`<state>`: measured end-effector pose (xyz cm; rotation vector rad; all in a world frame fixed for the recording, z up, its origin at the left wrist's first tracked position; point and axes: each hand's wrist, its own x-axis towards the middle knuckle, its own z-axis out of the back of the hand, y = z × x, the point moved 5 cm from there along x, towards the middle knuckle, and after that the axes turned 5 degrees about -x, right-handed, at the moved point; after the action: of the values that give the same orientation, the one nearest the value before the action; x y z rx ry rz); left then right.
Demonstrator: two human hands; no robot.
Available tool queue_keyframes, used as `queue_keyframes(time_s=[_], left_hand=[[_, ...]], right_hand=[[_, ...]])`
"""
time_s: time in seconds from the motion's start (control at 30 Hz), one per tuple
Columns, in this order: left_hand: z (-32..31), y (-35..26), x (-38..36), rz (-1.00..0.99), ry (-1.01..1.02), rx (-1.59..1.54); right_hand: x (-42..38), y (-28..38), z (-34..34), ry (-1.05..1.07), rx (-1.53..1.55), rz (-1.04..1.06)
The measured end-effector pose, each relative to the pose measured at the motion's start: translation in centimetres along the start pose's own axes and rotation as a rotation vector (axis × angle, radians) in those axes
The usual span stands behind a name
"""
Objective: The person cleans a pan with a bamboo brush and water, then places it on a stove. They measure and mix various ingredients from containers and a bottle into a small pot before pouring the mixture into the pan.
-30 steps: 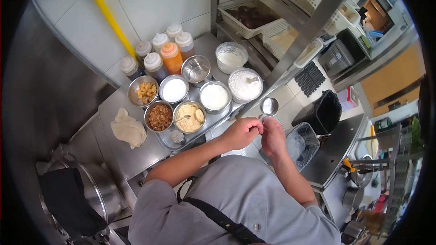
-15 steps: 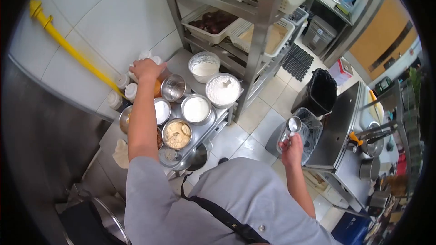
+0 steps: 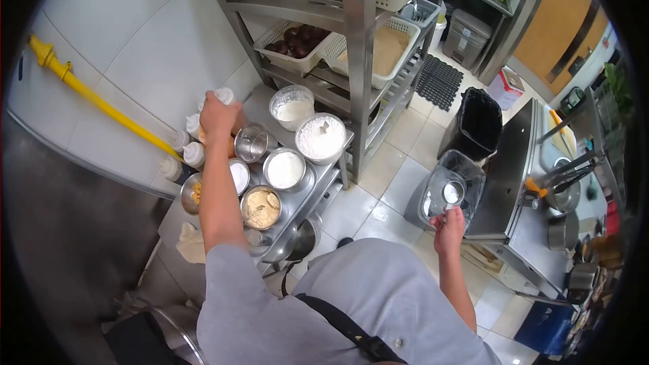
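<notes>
My left hand (image 3: 220, 118) reaches to the squeeze bottles by the tiled wall, its fingers curled around the top of one white-capped bottle (image 3: 224, 95). Beside it stand an empty-looking metal container (image 3: 252, 142) and more bottles (image 3: 194, 154). Nearby on the metal shelf are bowls of white powder (image 3: 320, 136), a tub of white contents (image 3: 292, 107), a white-filled bowl (image 3: 284, 167) and a bowl of beige paste (image 3: 261, 207). Out to the right, my right hand (image 3: 449, 227) grips a small metal ladle (image 3: 452, 193) with something white in it, above a clear-lined bin.
A metal rack (image 3: 362, 40) with baskets rises ahead. On the right are a lined bin (image 3: 473, 179), a black bin (image 3: 476, 122) and a steel counter (image 3: 503, 182) with pans. A yellow pipe (image 3: 101, 100) runs along the left wall.
The view has shifted. My left hand's fingers have curled down over a bottle top. My right hand with the ladle has moved slightly right and lower.
</notes>
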<state>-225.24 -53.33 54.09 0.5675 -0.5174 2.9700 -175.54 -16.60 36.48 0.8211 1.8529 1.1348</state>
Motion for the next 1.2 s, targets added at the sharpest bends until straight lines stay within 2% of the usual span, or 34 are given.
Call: queue_keyframes(time_s=[0.07, 0.13, 0.17, 0.23, 0.27, 0.33, 0.37, 0.43, 0.57, 0.67, 0.73, 0.77, 0.83, 0.87, 0.93, 1.03, 1.1, 1.17, 1.2], left_hand=[[3.5, -0.8, 0.0, -0.012, -0.063, -0.073], [8.8, -3.2, -0.4, -0.186, -0.122, -0.190], [11.7, -4.2, -0.4, -0.182, -0.140, -0.187], [17.1, -7.3, -0.8, -0.332, -0.128, -0.410], [19.0, -8.9, -1.4, -0.341, -0.149, -0.411], [21.7, -12.2, -4.0, -0.492, -0.141, -1.248], [21.3, -13.5, -5.7, -0.502, -0.142, -1.252], [18.1, -16.9, -9.4, -0.477, 0.210, -1.657], [12.1, -25.1, -19.4, -0.733, 0.553, -1.612], [10.6, -33.0, -29.2, -0.794, 0.883, -1.716], [9.6, -37.9, -35.5, -0.886, 1.097, -1.735], [9.7, -40.2, -38.8, -0.984, 1.169, -1.722], [9.9, -44.7, -45.6, -1.099, 1.421, -1.713], [10.0, -46.5, -49.2, -1.155, 1.540, -1.708], [10.3, -49.8, -56.0, -1.242, 1.721, -1.689], [12.4, -52.9, -66.5, -1.431, 2.000, -1.617], [14.1, -53.6, -72.1, -1.479, 2.203, -1.546], [14.7, -53.4, -77.6, -1.575, 2.234, -1.420], [14.7, -53.3, -79.8, -1.667, 2.224, -1.188]], right_hand=[[0.5, -0.6, 1.2, 0.029, -0.018, -0.002], [0.6, -1.0, 1.9, 0.021, -0.068, -0.006], [0.7, -1.4, 2.4, 0.037, -0.061, -0.001], [1.4, -2.3, 3.8, 0.065, -0.167, 0.033], [1.6, -2.3, 4.0, 0.074, -0.151, 0.047], [1.5, -2.2, 4.6, 0.081, -0.183, 0.041], [1.5, -2.0, 5.1, 0.077, -0.176, 0.048], [1.2, -1.0, 5.6, 0.050, -0.177, 0.038], [-1.1, 2.7, 9.4, 0.014, -0.168, 0.084], [-4.2, 5.5, 14.3, -0.100, -0.155, 0.151], [-7.1, 7.4, 18.4, -0.185, -0.066, 0.115], [-9.3, 8.4, 20.8, -0.297, -0.041, 0.121], [-14.1, 10.2, 24.8, -0.331, 0.043, 0.132], [-16.9, 10.5, 27.4, -0.442, 0.077, 0.149], [-22.2, 11.2, 31.2, -0.542, 0.058, 0.246], [-31.1, 11.3, 35.7, -0.850, -0.011, 0.272], [-35.9, 11.1, 36.9, -1.020, -0.022, 0.243], [-40.5, 9.3, 37.9, -1.124, 0.012, 0.283], [-42.1, 7.0, 38.7, -1.214, 0.049, 0.329]])
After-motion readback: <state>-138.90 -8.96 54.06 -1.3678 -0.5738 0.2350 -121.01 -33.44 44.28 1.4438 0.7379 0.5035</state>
